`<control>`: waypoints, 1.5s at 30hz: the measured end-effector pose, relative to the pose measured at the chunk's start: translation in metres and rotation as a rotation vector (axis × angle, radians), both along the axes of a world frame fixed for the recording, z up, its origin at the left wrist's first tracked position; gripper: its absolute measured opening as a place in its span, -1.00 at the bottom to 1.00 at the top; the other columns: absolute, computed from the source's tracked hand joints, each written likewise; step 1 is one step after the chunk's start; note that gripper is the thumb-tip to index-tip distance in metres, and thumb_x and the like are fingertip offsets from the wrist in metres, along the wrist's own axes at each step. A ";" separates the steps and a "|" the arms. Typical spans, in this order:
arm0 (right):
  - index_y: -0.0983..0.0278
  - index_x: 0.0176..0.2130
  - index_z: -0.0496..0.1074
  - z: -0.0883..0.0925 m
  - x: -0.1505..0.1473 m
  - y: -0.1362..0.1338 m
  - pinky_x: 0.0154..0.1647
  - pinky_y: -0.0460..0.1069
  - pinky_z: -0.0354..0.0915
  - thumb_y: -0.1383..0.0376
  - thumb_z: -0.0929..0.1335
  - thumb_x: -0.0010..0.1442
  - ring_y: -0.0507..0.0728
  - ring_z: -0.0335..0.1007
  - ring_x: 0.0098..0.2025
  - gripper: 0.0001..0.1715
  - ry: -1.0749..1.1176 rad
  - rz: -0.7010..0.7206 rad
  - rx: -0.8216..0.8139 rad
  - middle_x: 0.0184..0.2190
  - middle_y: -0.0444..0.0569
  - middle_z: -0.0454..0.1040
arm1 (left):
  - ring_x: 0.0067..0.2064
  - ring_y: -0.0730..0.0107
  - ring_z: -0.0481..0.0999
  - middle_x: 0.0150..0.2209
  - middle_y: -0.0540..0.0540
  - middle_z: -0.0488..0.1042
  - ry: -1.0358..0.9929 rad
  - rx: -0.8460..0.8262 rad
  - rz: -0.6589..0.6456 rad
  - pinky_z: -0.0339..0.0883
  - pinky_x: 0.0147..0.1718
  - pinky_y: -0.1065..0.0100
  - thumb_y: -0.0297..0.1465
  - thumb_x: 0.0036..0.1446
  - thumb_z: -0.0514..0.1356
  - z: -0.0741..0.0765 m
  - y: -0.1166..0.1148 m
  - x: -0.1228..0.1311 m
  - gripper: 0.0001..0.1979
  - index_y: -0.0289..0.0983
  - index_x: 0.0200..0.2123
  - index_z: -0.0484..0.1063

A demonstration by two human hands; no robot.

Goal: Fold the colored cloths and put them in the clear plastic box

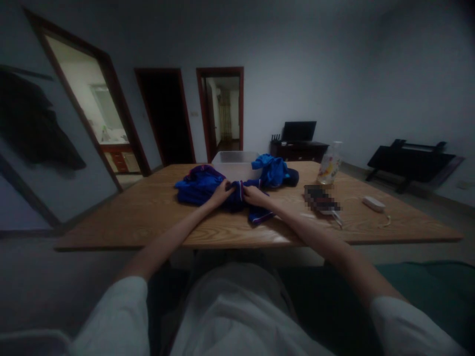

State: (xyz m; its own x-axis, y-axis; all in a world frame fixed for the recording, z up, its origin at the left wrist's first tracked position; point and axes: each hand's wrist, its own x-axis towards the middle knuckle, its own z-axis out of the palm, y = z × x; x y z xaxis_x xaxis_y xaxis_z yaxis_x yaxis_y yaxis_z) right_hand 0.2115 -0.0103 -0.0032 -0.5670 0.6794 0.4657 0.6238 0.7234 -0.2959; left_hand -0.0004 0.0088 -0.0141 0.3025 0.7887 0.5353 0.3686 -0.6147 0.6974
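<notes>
Navy garment [200, 190], lying bunched at the middle of the wooden table [148, 217], stretching crosswise from left to right, bulking mostly leftward of the left hand [221, 194] and trailing a red-and-white-trimmed end toward the near edge just below the right hand [255, 196]. Being held by both hands at once, side by side and almost touching, with fingers curling down onto a fold between them; seeming to be pinching the cloth rather than lying flat on it, though hard to be confirming in such dimness. Sitting about equally near both hands, straight ahead of the body, with neither arm reaching farther. Standing just behind the bundle: a clear plastic bin [235, 163], contents too dim to be telling. Resting against the bin's right side, close beside the bundle: a brighter blue garment [272, 170]. Standing farther right, well apart from the hands: a pump bottle [329, 165], a dark flat item [321, 200] and a small white device [374, 203] trailing a cable.
</notes>
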 end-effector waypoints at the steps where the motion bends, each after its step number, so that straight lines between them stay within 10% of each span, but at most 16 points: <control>1: 0.38 -0.12 0.56 0.003 0.000 -0.004 -0.14 0.06 0.43 0.45 0.34 0.23 0.23 0.57 -0.28 -0.76 -0.099 -0.015 0.050 -0.22 0.18 0.64 | 0.05 0.14 0.57 0.03 -0.22 0.58 0.009 0.007 -0.039 0.42 0.10 0.19 -0.18 0.25 0.27 -0.001 0.000 -0.001 -0.58 -0.30 0.07 0.46; 6: 0.29 -0.03 0.57 0.039 0.037 -0.068 -0.08 0.11 0.45 0.29 0.35 0.33 0.24 0.58 -0.23 -0.74 -0.217 0.080 0.057 -0.17 0.14 0.63 | 0.20 0.05 0.50 0.17 -0.24 0.53 0.149 0.037 -0.084 0.31 0.27 0.09 -0.25 0.26 0.23 -0.007 -0.001 -0.001 -0.57 -0.29 0.14 0.49; 11: 0.10 0.34 0.31 0.071 0.156 -0.142 0.24 0.23 0.37 0.03 0.33 0.38 0.32 0.39 0.26 -0.38 0.169 -0.064 -0.028 0.26 0.11 0.40 | 0.12 0.02 0.56 0.12 -0.25 0.56 0.198 0.082 -0.037 0.37 0.20 0.11 -0.25 0.30 0.18 -0.012 -0.002 0.004 -0.59 -0.31 0.12 0.52; 18: -0.02 0.47 -0.07 0.018 0.292 -0.129 0.41 0.35 0.17 0.07 0.34 0.23 0.29 0.00 0.51 -0.06 0.477 -0.491 0.070 0.48 0.07 0.03 | 0.12 0.01 0.57 0.11 -0.23 0.58 0.198 0.094 0.033 0.38 0.20 0.12 -0.28 0.28 0.22 -0.013 -0.006 0.005 -0.60 -0.30 0.12 0.53; 25: 0.05 0.49 -0.09 -0.010 0.303 -0.134 0.45 0.32 0.09 0.04 0.40 0.19 0.35 -0.14 0.55 0.06 0.568 -0.539 -0.191 0.53 0.19 -0.14 | 0.17 0.00 0.54 0.13 -0.24 0.57 0.240 0.099 0.061 0.35 0.23 0.10 -0.32 0.29 0.21 -0.012 -0.008 0.006 -0.62 -0.31 0.13 0.52; 45: -0.02 0.50 -0.21 -0.014 0.299 -0.139 0.52 0.15 -0.07 0.05 0.45 0.24 0.31 -0.18 0.55 0.12 0.456 -0.476 -0.169 0.54 0.04 -0.20 | 0.27 0.01 0.47 0.24 -0.31 0.48 0.309 0.091 0.093 0.29 0.30 0.11 -0.33 0.33 0.20 -0.013 -0.007 0.004 -0.55 -0.39 0.22 0.45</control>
